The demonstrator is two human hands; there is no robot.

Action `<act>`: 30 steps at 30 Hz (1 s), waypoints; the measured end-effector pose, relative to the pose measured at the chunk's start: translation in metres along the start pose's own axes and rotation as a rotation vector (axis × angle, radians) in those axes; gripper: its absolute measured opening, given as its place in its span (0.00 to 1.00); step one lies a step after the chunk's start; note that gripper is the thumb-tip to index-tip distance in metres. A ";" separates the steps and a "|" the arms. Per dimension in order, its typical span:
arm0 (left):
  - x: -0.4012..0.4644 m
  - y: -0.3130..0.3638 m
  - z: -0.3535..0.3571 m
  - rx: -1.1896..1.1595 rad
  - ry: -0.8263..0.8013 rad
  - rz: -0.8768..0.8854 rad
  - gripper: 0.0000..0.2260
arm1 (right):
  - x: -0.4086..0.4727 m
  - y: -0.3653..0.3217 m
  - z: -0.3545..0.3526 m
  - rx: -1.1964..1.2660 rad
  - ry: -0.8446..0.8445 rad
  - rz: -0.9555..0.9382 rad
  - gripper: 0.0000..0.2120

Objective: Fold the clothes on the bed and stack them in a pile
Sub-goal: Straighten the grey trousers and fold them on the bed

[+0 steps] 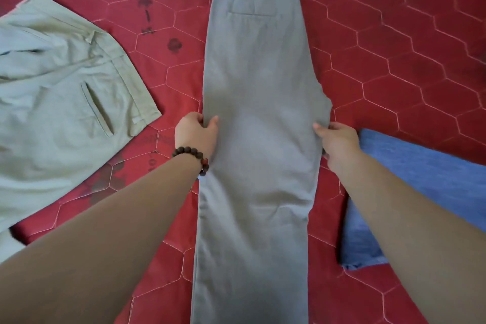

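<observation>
Now your left hand point(196, 134) and right hand point(339, 142) pinch the grey trousers point(259, 113) at both edges mid-length; likely next, fold crosswise toward the waistband

Trousers point(257, 126) between shorts point(60, 102) left; cloth point(420, 179) right.

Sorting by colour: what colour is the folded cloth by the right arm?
Blue folded cloth, clearest in the head view.
</observation>
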State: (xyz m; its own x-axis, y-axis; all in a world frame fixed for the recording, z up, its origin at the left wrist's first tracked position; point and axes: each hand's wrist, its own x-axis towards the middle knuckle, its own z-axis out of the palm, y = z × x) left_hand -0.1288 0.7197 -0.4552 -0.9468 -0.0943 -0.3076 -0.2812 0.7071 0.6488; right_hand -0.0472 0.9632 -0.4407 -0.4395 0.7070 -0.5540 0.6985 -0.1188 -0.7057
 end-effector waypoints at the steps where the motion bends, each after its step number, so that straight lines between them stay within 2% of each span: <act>1: 0.004 0.002 0.001 0.003 -0.001 0.008 0.11 | 0.004 -0.001 0.000 -0.027 0.028 -0.024 0.10; 3: 0.007 0.002 0.000 0.008 0.003 0.003 0.07 | 0.008 0.001 -0.001 -0.062 0.095 -0.084 0.09; 5: 0.003 0.006 -0.003 0.006 0.023 -0.030 0.09 | 0.008 0.003 0.000 -0.136 0.107 -0.089 0.05; 7: -0.002 0.011 -0.005 0.010 0.093 0.036 0.11 | 0.005 0.001 0.003 -0.307 0.195 -0.107 0.10; 8: -0.005 0.015 -0.006 0.033 0.138 0.132 0.13 | 0.001 -0.002 0.004 -0.409 0.266 -0.202 0.13; 10: -0.003 0.027 -0.003 0.089 0.178 0.363 0.16 | -0.012 -0.010 0.013 -0.557 0.331 -0.600 0.16; 12: 0.006 0.043 0.009 0.176 0.103 0.521 0.18 | -0.027 -0.012 0.032 -0.678 0.161 -0.950 0.19; 13: 0.013 0.050 0.018 0.228 0.038 0.556 0.19 | -0.031 -0.011 0.046 -0.745 0.010 -1.033 0.22; 15: 0.031 0.059 0.036 0.378 -0.071 0.562 0.23 | -0.030 -0.009 0.071 -0.903 -0.280 -1.074 0.27; 17: 0.050 0.052 0.052 0.569 -0.103 0.528 0.26 | -0.006 -0.010 0.083 -1.091 -0.378 -1.103 0.28; 19: 0.061 0.042 0.059 0.670 -0.076 0.509 0.29 | 0.035 -0.022 0.077 -1.244 -0.297 -1.135 0.29; 21: 0.062 0.037 0.062 0.693 -0.031 0.520 0.31 | 0.078 -0.039 0.061 -1.308 -0.116 -1.049 0.29; 23: 0.063 0.036 0.064 0.696 -0.022 0.527 0.32 | 0.107 -0.059 0.052 -1.316 0.033 -0.930 0.28; 25: 0.064 0.036 0.064 0.704 -0.041 0.514 0.33 | 0.112 -0.075 0.065 -1.258 0.109 -0.952 0.28; 27: 0.064 0.038 0.063 0.710 -0.073 0.501 0.34 | 0.101 -0.086 0.094 -1.166 -0.034 -1.132 0.26; 30: 0.064 0.041 0.060 0.721 -0.119 0.487 0.35 | 0.090 -0.096 0.138 -1.181 -0.405 -1.293 0.26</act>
State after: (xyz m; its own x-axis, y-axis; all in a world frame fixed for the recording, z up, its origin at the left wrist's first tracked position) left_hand -0.1916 0.7847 -0.4907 -0.9020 0.3786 -0.2076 0.3553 0.9240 0.1413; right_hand -0.2321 0.9425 -0.4836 -0.9475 -0.2803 -0.1542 -0.2521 0.9509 -0.1793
